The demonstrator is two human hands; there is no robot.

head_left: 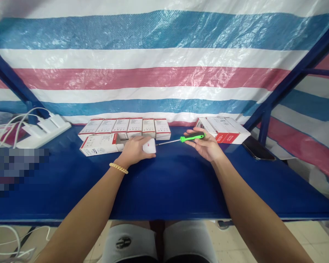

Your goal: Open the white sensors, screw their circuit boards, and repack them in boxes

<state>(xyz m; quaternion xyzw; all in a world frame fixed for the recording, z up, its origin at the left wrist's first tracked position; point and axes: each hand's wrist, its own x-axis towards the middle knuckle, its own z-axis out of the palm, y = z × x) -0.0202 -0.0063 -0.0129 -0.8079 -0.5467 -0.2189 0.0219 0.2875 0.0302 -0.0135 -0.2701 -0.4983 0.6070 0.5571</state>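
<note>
My left hand [137, 149], with a beaded yellowish band on its wrist, grips a small white rounded device [149, 146] bearing a small red mark. My right hand [204, 144] holds a screwdriver [193, 137] by its green and black handle. Its thin metal shaft points left and the tip meets the device's right end; the exact contact point is too small to make out. Right behind my left hand lies a white and red box [100, 144], partly covered by the fingers.
Several white and red boxes [120, 128] stand in a row at the back, with another group of boxes [224, 129] to the right. A dark phone [258, 148] lies beyond them. At left sits a white power strip [45, 132] with plugged-in chargers. Blue frame bars [287, 84] flank the blue table [170, 190].
</note>
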